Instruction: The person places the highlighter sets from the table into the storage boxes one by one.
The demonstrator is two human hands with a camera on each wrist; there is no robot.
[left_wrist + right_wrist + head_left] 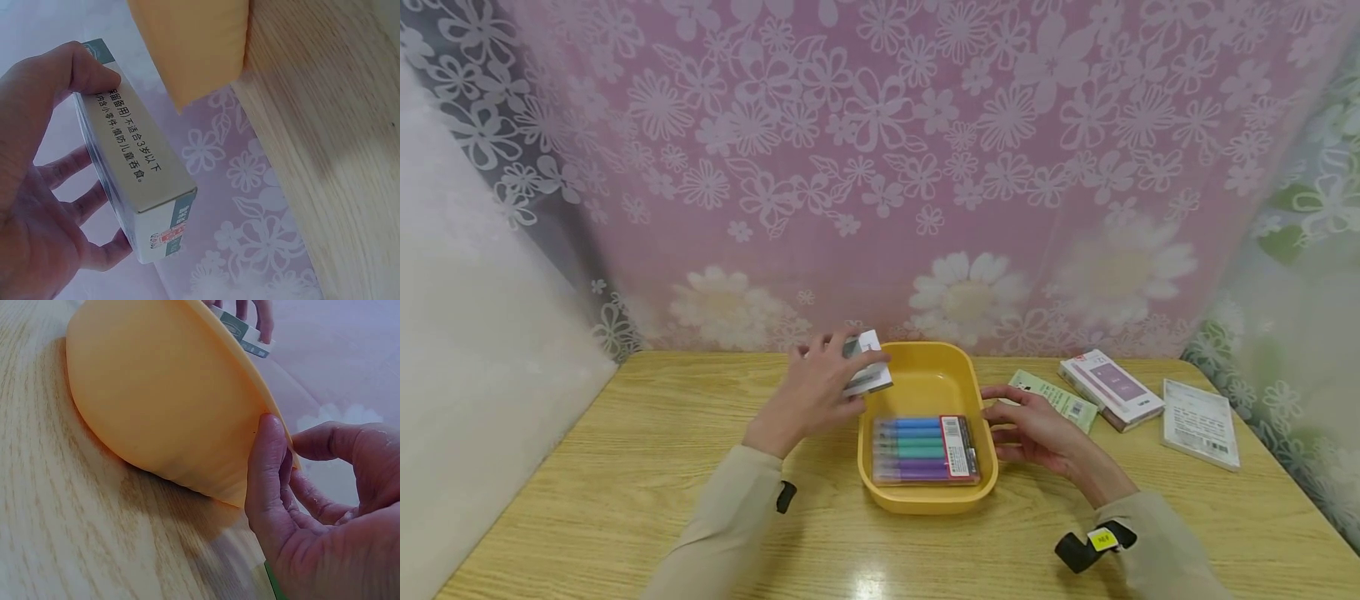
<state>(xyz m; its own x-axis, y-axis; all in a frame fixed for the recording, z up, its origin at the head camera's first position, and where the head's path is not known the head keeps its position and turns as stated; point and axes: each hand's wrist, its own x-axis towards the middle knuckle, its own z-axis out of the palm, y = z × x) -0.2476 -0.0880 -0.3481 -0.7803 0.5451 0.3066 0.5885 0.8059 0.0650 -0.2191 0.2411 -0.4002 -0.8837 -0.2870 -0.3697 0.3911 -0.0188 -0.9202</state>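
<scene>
Camera set: head overview, two wrist close-ups.
Head view looks forward and down from farthest off, yellow tray [925,390] at lower centre. Left wrist, tilted, looks closely past the left hand [37,240] at frame left; right wrist closely faces the tray's outer wall, right hand [344,544] lower right. All three share tray and white box [134,147].

Indoors, a screened-off tabletop nook; home or studio, cannot tell | a wood-grain table [647,467] backs onto a pink, flower-print curtain [880,175] at the far side | a pale sheet [482,283] hangs left, a green-and-white floral drape [1318,233] right
</scene>
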